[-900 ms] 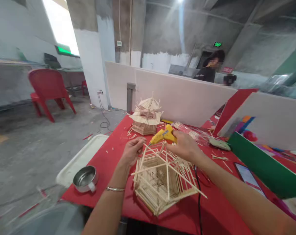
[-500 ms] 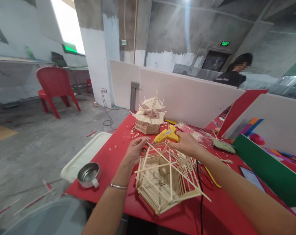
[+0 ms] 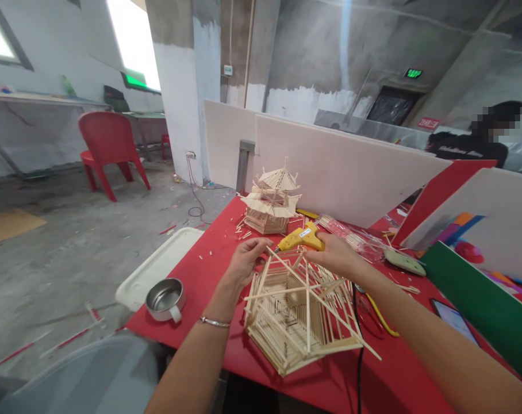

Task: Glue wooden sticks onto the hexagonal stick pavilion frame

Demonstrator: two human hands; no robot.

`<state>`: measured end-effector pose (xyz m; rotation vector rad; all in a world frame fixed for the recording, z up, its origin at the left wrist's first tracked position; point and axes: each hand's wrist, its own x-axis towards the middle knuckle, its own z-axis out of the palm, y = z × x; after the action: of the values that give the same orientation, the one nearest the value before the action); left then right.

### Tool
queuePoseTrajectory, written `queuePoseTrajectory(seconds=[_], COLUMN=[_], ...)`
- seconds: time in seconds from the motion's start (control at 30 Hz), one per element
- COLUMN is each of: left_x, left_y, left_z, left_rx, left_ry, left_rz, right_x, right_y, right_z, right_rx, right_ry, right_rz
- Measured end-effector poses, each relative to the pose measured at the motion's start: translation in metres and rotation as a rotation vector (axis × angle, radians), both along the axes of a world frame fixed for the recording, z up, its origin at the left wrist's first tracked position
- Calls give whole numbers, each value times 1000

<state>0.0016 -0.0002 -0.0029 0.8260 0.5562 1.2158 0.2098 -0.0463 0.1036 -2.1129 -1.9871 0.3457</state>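
My right hand (image 3: 336,253) is wrapped round a yellow hot glue gun (image 3: 302,237), whose nozzle points left. Close to that nozzle, my left hand (image 3: 248,261) pinches the far end of a thin wooden stick (image 3: 287,267). This stick crosses others over the open top of a many-sided frame of stacked wooden sticks (image 3: 282,345) on the red table (image 3: 209,276). Whether the nozzle touches the stick, I cannot tell. Behind the glue gun stands a small pagoda model (image 3: 272,204) of the same pale sticks, with tiered roofs.
A metal cup (image 3: 165,300) stands at the table's left edge. To the right lie yellow-handled pliers (image 3: 384,319), a phone (image 3: 453,319), a power strip (image 3: 404,261) and bagged sticks (image 3: 351,236). White boards (image 3: 342,167) rise behind. A black cable (image 3: 359,368) runs beside the frame. Another person (image 3: 472,146) is beyond.
The view has turned slightly left, so everything sits further right in it. Both hands keep their hold, and the glue gun remains by the stick's end.
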Motion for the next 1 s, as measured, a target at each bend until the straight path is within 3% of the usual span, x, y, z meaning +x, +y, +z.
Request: queuePoseTrajectory(seconds=[1.0], left_x=[0], left_y=[-2], left_z=[1], left_rx=[-5], left_ry=[24], left_rz=[-4], right_x=[-2], right_y=[-1], right_z=[0], right_rx=[-8], right_ry=[-50], right_rz=[10])
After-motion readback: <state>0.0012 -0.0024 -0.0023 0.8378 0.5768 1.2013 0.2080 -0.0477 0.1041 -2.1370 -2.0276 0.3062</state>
